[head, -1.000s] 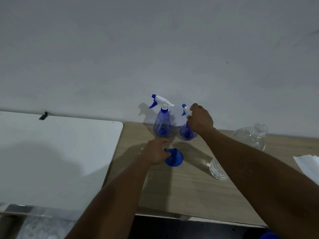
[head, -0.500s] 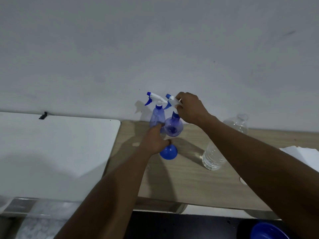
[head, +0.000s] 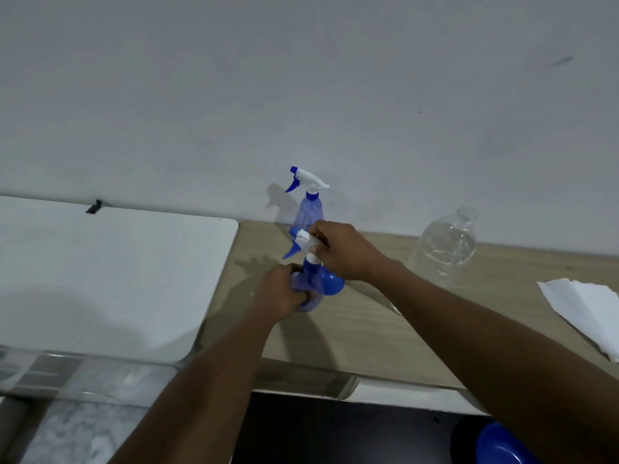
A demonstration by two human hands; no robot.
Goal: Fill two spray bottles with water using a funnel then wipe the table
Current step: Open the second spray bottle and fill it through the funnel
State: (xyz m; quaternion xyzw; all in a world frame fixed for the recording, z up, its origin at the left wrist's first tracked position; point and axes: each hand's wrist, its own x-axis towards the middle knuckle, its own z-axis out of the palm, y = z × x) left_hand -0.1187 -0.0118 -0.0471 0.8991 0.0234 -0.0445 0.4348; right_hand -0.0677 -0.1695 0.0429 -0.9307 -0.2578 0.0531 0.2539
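Head view: wooden worktop (head: 351,333) set against a pale wall, seen from above and in front.
Far left: white panel (head: 117,279) with rounded corners, butting the worktop's left edge; small black clip (head: 93,206) at its back edge.
Left grip (head: 279,293): closed round the translucent blue body of the near spray bottle (head: 310,284), fingers curled about its left side.
Bottle in hand: upright, mid-worktop, between the two grips; standing on the wood or lifted just off it, cannot tell.
Funnel (head: 335,285): blue, just right of that bottle's body, partly hidden behind it.
Far spray bottle (head: 310,211): upright at the wall, behind the held one, untouched, nozzle pointing left.
Right grip (head: 341,251): pinching the white spray head of the held bottle from the right.
Water bottle (head: 447,246): clear plastic, near the wall, well apart to the right.
White sheets (head: 589,309): paper or cloth, flat at the worktop's right end.
Bottom right: blue rounded object (head: 502,447) below the front edge, cut off by the frame.
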